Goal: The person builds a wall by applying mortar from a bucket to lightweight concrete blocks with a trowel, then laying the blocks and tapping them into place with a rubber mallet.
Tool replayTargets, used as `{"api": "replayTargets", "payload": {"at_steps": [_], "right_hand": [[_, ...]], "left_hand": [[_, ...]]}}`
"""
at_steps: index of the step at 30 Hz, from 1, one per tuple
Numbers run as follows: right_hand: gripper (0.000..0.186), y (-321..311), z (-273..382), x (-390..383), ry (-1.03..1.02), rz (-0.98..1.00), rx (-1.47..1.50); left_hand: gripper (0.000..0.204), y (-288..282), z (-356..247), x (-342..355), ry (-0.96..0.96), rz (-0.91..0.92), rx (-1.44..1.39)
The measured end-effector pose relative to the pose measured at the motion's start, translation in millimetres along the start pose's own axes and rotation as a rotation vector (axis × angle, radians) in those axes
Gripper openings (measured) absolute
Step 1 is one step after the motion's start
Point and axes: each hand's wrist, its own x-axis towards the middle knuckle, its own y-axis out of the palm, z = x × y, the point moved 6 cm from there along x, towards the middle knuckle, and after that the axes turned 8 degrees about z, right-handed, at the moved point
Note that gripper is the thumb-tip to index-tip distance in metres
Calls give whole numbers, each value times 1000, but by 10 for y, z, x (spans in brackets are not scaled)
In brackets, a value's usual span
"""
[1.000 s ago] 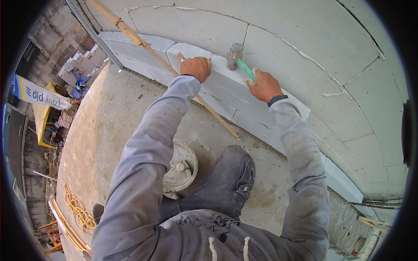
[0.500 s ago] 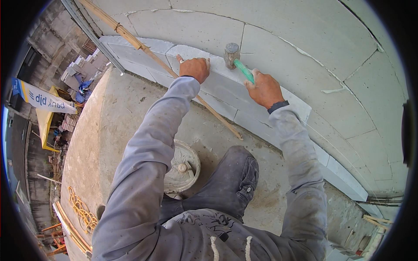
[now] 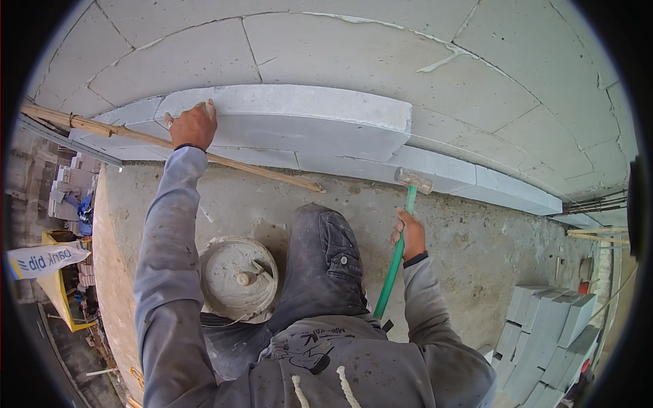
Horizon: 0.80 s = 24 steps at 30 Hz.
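My left hand (image 3: 194,127) rests on the upper front edge of a pale aerated concrete block (image 3: 292,129), close to its left joint. Its thumb and outer finger are spread apart; the fingers between are partly hidden. My right hand (image 3: 411,234) is closed around the green handle (image 3: 393,275) of a mallet, below the wall. The mallet's dirty grey head (image 3: 413,180) is up, in front of the lower course of blocks (image 3: 442,166), and the handle slants down toward my lap. A wooden stick (image 3: 252,171) leans across the blocks beneath my left wrist.
A round bucket of grey mortar (image 3: 238,279) with a tool in it stands left of my knee. Stacked blocks (image 3: 544,340) are at the lower right. A tall block wall (image 3: 340,51) rises behind the low courses. A slab edge (image 3: 102,224) lies at left.
My right hand has drawn the mallet back from the block's top, down and toward me. My left hand remains on the block edge. The view has turned to the right.
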Motion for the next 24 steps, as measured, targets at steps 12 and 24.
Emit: {"api": "replayTargets", "payload": {"at_steps": [12,24], "right_hand": [[22,111,751,657,-99,-7,201],[16,71,741,669,-137,-31,92]], "left_hand": [[42,-16,5,-36,-7,13,34],[42,21,16,-57,-8,-12,63]]}}
